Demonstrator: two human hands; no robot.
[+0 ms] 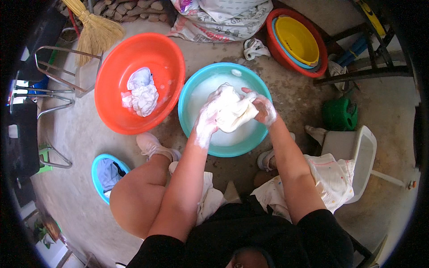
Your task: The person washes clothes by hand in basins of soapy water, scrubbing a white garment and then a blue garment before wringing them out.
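Observation:
A wet white cloth (231, 109), covered in suds, is held between my two hands above a turquoise plastic basin (225, 152) of soapy water. My left hand (208, 117) grips its left side, with foam from the fingers to the wrist. At the cloth's right end is my right hand (264, 109), also foamy, its fingers closed partly behind the fabric. The basin floats a small white oval piece (236, 72), perhaps soap, near its far wall. To the left, a large red-orange basin (107, 100) holds crumpled white and pale clothes (143, 93).
A small blue basin (95, 167) with blue clothing stands by my left knee. Nested basins (300, 40), a white rag (255, 49) and printed sacks (221, 23) lie beyond. A straw broom (97, 31) is far left, a green container (340, 114) and a white bin (368, 160) right.

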